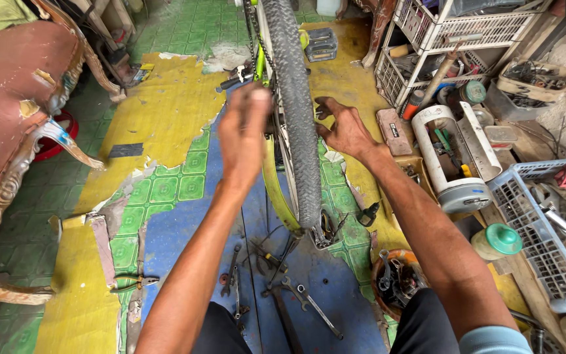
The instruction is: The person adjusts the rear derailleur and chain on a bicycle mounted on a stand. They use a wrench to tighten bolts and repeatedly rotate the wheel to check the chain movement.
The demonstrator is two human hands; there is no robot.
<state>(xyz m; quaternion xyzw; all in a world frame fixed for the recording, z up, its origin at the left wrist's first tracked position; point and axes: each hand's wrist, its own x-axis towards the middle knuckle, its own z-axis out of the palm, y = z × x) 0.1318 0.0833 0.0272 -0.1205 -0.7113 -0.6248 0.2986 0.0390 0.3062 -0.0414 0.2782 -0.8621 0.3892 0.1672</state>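
We crouch over a bicycle wheel (294,111) standing upright in front of us on a worn floor of peeling yellow and blue paint, its knobby tyre running away from us toward the bike's frame. Our left hand (244,131) is raised just left of the tyre, fingers curled in toward the rim; from behind we cannot tell whether it is grasping anything. Our right hand (343,128) sits just right of the tyre with fingers spread and bent, fingertips against the sidewall, clasping nothing.

Below the wheel, near our knees, spanners (309,303) and other loose hand tools lie scattered on the blue patch, and a pair of pliers (135,282) rests well to the left of the wheel on the yellow paint. To the right of the wheel stand white wire baskets (453,33) of parts, an open white toolbox (456,160), and a green-lidded jar (498,241).

As we judge it, the risk lies in the fingers near the rim and spokes: if the wheel turns freely while both hands press in from either side, a fingertip could be pinched. The upright wheel could also tip sideways, since neither hand plainly grips it, and the tools underfoot invite a slip.
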